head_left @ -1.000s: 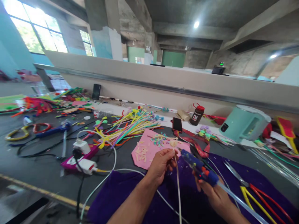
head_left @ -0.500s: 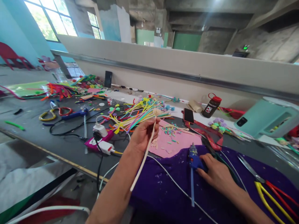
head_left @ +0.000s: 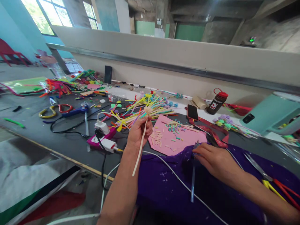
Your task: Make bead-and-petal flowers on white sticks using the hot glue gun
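Note:
My left hand (head_left: 140,129) is closed around a cream pipe-cleaner stem (head_left: 139,153). A pale tuft-like head (head_left: 148,110) tops the stem above my fingers; its lower end hangs along my forearm. Over the purple cloth (head_left: 168,184), my right hand (head_left: 208,154) reaches forward with fingers stretched out, holding nothing I can see. It covers most of a blue glue gun, whose clear glue stick (head_left: 192,184) sticks out below. Just beyond its fingertips lies a pink sheet (head_left: 168,150) with short cut pipe-cleaner pieces (head_left: 172,128) in several colours and cream bits (head_left: 157,137).
Coloured pipe cleaners (head_left: 150,107) lie behind my left hand. Left are a power strip (head_left: 103,140), a second glue gun (head_left: 75,113) and pliers (head_left: 55,109). Scissors (head_left: 267,173), a phone (head_left: 192,112), a bottle (head_left: 217,101) and a mint kettle (head_left: 274,112) stand or lie right. A white cable (head_left: 173,173) crosses the cloth.
My right hand has moved from beside the glue gun's handle to over its body, closer to the pink sheet. My left hand still holds the stem; the view has shifted slightly.

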The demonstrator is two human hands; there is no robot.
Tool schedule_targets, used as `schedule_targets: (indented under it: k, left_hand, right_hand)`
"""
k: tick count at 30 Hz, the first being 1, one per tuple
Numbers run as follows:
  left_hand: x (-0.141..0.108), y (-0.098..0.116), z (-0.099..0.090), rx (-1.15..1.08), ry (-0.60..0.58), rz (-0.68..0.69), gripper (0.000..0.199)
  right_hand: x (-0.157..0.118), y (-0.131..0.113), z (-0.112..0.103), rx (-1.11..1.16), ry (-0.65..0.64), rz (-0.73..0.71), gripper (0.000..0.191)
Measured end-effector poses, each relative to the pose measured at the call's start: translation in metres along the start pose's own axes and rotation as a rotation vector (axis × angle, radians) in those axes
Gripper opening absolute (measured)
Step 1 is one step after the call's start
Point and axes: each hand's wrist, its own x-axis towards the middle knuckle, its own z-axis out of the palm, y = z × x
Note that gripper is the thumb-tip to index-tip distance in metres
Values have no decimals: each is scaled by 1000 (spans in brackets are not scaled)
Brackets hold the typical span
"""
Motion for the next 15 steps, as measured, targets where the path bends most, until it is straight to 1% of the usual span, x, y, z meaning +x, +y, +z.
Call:
schedule_targets:
  k: [2, 5, 8, 11, 15]
  left_hand:
    - [-1, 1, -1, -15, 5, 14, 9]
    - [-1, -2, -1, -40, -7, 15, 10]
    - [-2, -4, -1, -63, 12, 28, 10]
    - [-2, -4, -2, -89, 40, 38, 10]
    - [-4, -1, -4, -122, 30, 40, 12]
  right_hand:
    - [34, -15, -2, 10, -108, -57, 24]
    - [90, -38, 8, 10, -243, -145, 23]
    - [136, -52, 26, 39, -257, -102, 20]
    - [162, -54, 43, 40, -247, -38, 25]
    - [170, -44, 53, 38, -236, 27, 26]
